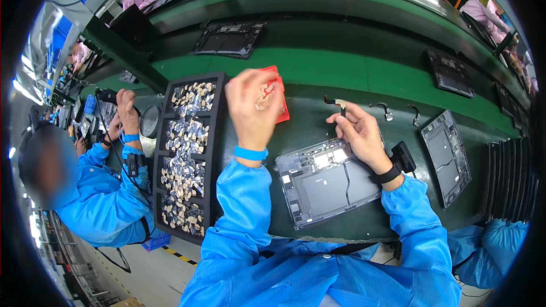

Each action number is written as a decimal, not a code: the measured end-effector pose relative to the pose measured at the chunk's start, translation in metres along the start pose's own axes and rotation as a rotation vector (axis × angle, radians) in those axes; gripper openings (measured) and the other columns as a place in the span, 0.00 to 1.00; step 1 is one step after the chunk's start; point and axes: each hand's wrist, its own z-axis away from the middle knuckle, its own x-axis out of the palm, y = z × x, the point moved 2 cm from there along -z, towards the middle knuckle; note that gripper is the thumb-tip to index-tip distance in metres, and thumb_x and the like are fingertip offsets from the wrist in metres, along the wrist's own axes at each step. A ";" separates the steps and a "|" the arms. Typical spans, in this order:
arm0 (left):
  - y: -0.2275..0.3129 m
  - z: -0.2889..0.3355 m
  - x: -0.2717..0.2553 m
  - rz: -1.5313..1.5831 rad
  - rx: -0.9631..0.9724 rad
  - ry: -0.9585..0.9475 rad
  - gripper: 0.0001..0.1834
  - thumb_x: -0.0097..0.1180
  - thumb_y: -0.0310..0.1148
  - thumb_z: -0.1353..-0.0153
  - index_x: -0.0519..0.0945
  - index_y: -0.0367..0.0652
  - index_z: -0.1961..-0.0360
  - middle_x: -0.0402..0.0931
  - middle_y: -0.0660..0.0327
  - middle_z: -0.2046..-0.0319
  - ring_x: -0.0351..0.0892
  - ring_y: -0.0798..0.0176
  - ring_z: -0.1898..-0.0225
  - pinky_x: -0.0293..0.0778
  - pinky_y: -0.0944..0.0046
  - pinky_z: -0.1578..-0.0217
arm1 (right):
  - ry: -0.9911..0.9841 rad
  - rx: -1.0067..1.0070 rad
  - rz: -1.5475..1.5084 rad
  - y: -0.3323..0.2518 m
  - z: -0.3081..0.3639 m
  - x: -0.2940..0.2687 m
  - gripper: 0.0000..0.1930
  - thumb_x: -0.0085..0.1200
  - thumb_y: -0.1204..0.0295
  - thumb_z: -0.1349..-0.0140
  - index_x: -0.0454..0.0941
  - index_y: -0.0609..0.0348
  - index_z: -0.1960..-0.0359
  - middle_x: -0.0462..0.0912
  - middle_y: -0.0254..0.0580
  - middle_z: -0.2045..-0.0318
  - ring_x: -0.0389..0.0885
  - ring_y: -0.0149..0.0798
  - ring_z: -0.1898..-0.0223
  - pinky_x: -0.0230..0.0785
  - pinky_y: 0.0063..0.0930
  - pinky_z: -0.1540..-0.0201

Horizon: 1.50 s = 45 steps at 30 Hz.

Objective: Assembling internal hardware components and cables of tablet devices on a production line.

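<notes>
My left hand, smeared by motion, is over a small red tray that holds small pale pieces. Whether its fingers hold anything does not show. Between thumb and fingers of my right hand is a small flex cable, gold-toned with dark ends. That hand is above the upper right part of an opened device chassis, a flat grey shell with a circuit board along its far side and a dark cable down its middle.
Left of me lies a black compartment tray full of small beige-and-dark parts. Another opened chassis and a stack of black trays are at right. Two loose flex cables lie beyond. A co-worker in a blue sleeve works at left.
</notes>
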 end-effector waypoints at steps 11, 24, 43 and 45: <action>0.024 0.041 0.036 0.355 0.249 -0.493 0.15 0.71 0.28 0.49 0.90 0.46 0.57 0.84 0.65 0.63 0.82 0.59 0.61 0.71 0.59 0.66 | -0.123 0.033 0.165 0.005 0.004 0.003 0.09 0.51 0.77 0.25 0.83 0.68 0.51 0.83 0.31 0.70 0.78 0.21 0.71 0.71 0.18 0.68; 0.022 0.044 0.036 0.421 0.124 -0.626 0.07 0.69 0.30 0.41 0.87 0.44 0.62 0.86 0.64 0.62 0.84 0.61 0.63 0.70 0.62 0.65 | -0.142 -0.038 0.392 -0.008 0.009 0.007 0.06 0.55 0.80 0.30 0.84 0.69 0.57 0.83 0.44 0.72 0.82 0.31 0.72 0.74 0.26 0.68; 0.015 0.038 0.031 0.486 0.184 -0.599 0.08 0.72 0.26 0.50 0.90 0.45 0.66 0.89 0.67 0.65 0.79 0.62 0.67 0.76 0.62 0.67 | -0.198 -0.089 0.531 -0.012 0.007 0.005 0.08 0.57 0.77 0.32 0.84 0.68 0.56 0.84 0.49 0.70 0.82 0.39 0.72 0.73 0.31 0.68; 0.017 0.036 0.030 0.433 0.239 -0.571 0.07 0.71 0.26 0.51 0.89 0.45 0.68 0.88 0.69 0.66 0.77 0.62 0.67 0.76 0.62 0.67 | -0.201 -0.071 0.519 -0.011 0.007 0.005 0.08 0.57 0.77 0.31 0.84 0.68 0.56 0.85 0.50 0.69 0.82 0.38 0.72 0.73 0.30 0.68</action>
